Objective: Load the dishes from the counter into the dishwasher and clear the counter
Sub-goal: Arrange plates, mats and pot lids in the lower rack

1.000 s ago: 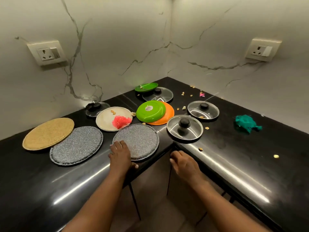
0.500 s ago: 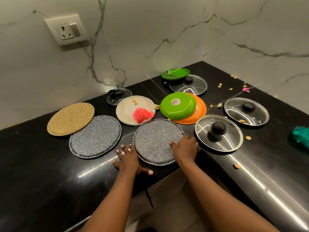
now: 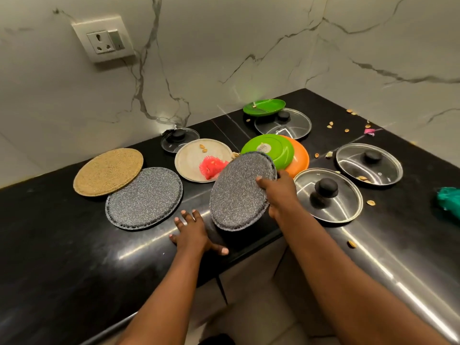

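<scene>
My right hand (image 3: 280, 192) grips the right rim of a grey speckled round plate (image 3: 239, 192) and holds it tilted up off the black counter (image 3: 62, 245). My left hand (image 3: 193, 234) rests flat on the counter near its front edge, fingers spread, just left of that plate. A second grey speckled plate (image 3: 144, 197) lies flat to the left, with a tan round plate (image 3: 108, 171) behind it. A beige plate (image 3: 196, 158) carries a pink scrap (image 3: 211, 166). A green plate (image 3: 270, 149) sits upside down on an orange plate (image 3: 298, 158).
Glass lids with black knobs lie at the right (image 3: 328, 195), far right (image 3: 369, 164), back (image 3: 283, 124) and back left (image 3: 179, 139). A green dish (image 3: 263, 107) sits in the corner. Nut shells are scattered about. A teal cloth (image 3: 449, 201) lies at the right edge.
My right hand took hold of the near grey plate's rim and lifted it into a tilt. My left hand stayed flat on the counter. The camera moved closer.
</scene>
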Action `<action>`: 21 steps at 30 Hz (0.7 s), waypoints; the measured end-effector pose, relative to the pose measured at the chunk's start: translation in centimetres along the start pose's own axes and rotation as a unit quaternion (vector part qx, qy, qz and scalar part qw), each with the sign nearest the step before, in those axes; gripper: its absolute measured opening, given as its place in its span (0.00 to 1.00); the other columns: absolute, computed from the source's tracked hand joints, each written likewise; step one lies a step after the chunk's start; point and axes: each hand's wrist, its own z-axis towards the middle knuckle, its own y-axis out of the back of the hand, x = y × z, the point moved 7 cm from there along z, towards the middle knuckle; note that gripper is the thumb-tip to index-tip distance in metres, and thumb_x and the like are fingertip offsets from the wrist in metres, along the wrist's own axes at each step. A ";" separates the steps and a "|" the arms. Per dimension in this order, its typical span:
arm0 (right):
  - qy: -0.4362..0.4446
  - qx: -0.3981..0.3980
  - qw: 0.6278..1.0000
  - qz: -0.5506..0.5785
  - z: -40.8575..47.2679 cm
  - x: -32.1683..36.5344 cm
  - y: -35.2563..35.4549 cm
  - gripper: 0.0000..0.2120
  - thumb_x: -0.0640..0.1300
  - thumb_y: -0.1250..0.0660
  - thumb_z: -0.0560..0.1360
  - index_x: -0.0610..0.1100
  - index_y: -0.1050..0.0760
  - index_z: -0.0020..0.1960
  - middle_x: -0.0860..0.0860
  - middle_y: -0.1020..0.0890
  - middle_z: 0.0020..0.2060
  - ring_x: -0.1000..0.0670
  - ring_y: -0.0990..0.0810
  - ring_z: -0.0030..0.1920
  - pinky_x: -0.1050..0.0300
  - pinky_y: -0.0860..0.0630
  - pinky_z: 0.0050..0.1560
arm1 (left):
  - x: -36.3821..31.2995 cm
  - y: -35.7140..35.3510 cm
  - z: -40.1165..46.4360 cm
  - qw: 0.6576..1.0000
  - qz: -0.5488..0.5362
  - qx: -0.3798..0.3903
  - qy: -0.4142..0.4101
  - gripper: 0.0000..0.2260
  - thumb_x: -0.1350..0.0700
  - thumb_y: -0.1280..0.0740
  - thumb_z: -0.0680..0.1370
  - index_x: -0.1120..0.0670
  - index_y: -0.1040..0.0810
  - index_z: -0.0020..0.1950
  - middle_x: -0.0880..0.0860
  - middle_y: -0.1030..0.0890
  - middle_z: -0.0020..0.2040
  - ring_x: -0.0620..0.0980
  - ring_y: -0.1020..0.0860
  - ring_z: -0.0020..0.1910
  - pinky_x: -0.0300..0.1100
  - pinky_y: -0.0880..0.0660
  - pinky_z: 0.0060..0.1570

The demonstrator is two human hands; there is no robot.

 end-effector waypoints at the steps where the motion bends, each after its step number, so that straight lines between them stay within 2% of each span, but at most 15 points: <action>1: 0.027 -0.006 0.999 -0.016 -0.3 0.6 0.4 0.13 0.33 0.29 0.71 0.47 0.26 0.49 0.46 0.18 0.47 0.46 0.18 0.45 0.46 0.19 0.49 | -0.1 0.1 0.0 1.000 0.003 0.000 0.000 0.69 0.36 0.19 0.54 0.56 0.63 0.78 0.60 0.65 0.78 0.64 0.62 0.76 0.69 0.48 0.69; 4: 0.084 -0.020 0.994 -0.068 -2.2 1.9 2.6 0.11 0.42 0.27 0.67 0.53 0.24 0.46 0.50 0.16 0.46 0.47 0.17 0.48 0.42 0.20 0.53 | -0.3 0.4 -0.2 1.000 0.011 -0.001 0.005 0.70 0.36 0.19 0.53 0.57 0.60 0.78 0.60 0.62 0.78 0.64 0.59 0.77 0.68 0.45 0.68; 7: 0.151 -0.010 0.980 -0.127 -4.9 2.9 4.7 0.15 0.51 0.28 0.65 0.57 0.24 0.51 0.54 0.16 0.47 0.51 0.17 0.49 0.42 0.21 0.54 | -0.4 0.6 -0.4 1.000 0.009 -0.014 0.003 0.68 0.35 0.19 0.52 0.57 0.55 0.78 0.61 0.59 0.79 0.65 0.56 0.77 0.67 0.43 0.68; 11: 0.228 -0.007 0.953 -0.200 -10.7 3.7 7.0 0.12 0.49 0.28 0.71 0.50 0.24 0.53 0.55 0.17 0.47 0.54 0.18 0.49 0.46 0.21 0.52 | -0.4 0.6 -0.5 0.999 0.027 -0.040 -0.008 0.62 0.33 0.20 0.53 0.58 0.45 0.77 0.63 0.51 0.78 0.65 0.50 0.76 0.66 0.40 0.67; 13: 0.252 -0.020 0.942 -0.223 -14.1 3.1 8.1 0.11 0.45 0.28 0.73 0.48 0.24 0.53 0.54 0.17 0.47 0.55 0.18 0.49 0.49 0.21 0.52 | -1.0 0.6 -0.9 0.995 0.063 -0.056 -0.046 0.54 0.31 0.22 0.54 0.57 0.35 0.72 0.62 0.41 0.76 0.64 0.45 0.75 0.65 0.39 0.67; 15: 0.270 -0.046 0.929 -0.248 -17.5 1.7 9.2 0.12 0.43 0.28 0.73 0.45 0.24 0.55 0.53 0.16 0.48 0.56 0.18 0.49 0.54 0.22 0.52 | -1.6 0.4 -1.9 0.986 0.109 -0.089 -0.088 0.46 0.31 0.24 0.59 0.56 0.30 0.69 0.60 0.33 0.72 0.63 0.40 0.73 0.64 0.40 0.67; 18: 0.274 -0.096 0.920 -0.263 -23.1 -1.5 10.6 0.12 0.42 0.27 0.73 0.40 0.24 0.54 0.49 0.16 0.46 0.55 0.19 0.46 0.64 0.24 0.48 | -2.6 -0.2 -5.2 0.953 0.151 -0.189 -0.180 0.32 0.40 0.26 0.69 0.59 0.27 0.64 0.63 0.25 0.64 0.64 0.32 0.67 0.59 0.37 0.67; 20: 0.240 -0.136 0.932 -0.236 -27.2 -5.3 11.9 0.14 0.42 0.28 0.74 0.36 0.24 0.55 0.45 0.17 0.47 0.51 0.19 0.47 0.67 0.25 0.48 | -2.9 -1.5 -8.9 0.906 0.125 -0.279 -0.293 0.16 0.56 0.25 0.70 0.60 0.24 0.52 0.64 0.20 0.49 0.64 0.24 0.53 0.57 0.29 0.57; 21: 0.215 -0.151 0.939 -0.222 -29.0 -7.4 12.4 0.17 0.45 0.29 0.74 0.35 0.25 0.58 0.43 0.17 0.50 0.48 0.19 0.50 0.63 0.24 0.52 | -2.7 -2.3 -10.8 0.880 0.101 -0.316 -0.340 0.11 0.61 0.26 0.69 0.60 0.25 0.47 0.63 0.21 0.42 0.63 0.23 0.45 0.55 0.28 0.50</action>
